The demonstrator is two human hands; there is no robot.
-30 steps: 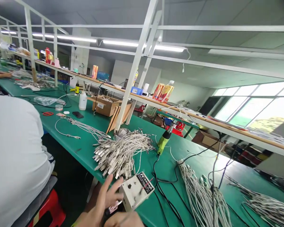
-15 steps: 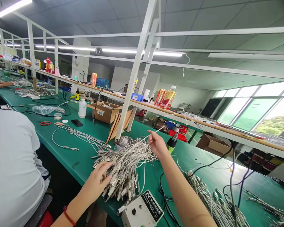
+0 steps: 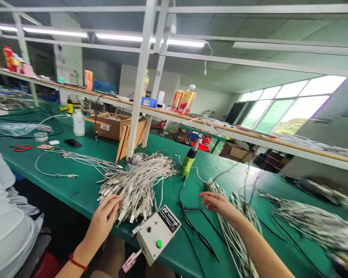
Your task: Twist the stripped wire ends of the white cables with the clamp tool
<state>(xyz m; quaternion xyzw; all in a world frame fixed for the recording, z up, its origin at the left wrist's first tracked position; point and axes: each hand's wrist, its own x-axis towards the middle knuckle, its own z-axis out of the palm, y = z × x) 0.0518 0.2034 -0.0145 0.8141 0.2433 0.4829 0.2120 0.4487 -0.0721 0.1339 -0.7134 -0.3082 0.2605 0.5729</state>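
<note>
A large heap of whitish cables with metal plugs (image 3: 139, 181) lies on the green table (image 3: 75, 197). My left hand (image 3: 104, 216) rests at its near left edge, fingers slightly bent and apart, touching the plugs. My right hand (image 3: 217, 202) is over the table, beside a second bundle of cables (image 3: 229, 227), fingers extended with nothing visible in them. A grey control box with a green button (image 3: 159, 231) sits at the near table edge between my hands. The green hot-air tool (image 3: 188, 160) stands beyond the heap, nozzle up.
A person in a white shirt (image 3: 0, 216) sits at the left. Behind the heap are a cardboard box (image 3: 110, 127), a white bottle (image 3: 79, 123) and a metal post (image 3: 139, 85). Red scissors (image 3: 22, 148) and a black phone (image 3: 72, 143) lie left. Black cords cross the table.
My right hand has moved from the far side of the heap down and right, and the cable at its fingers is no longer there. The view has turned right.
</note>
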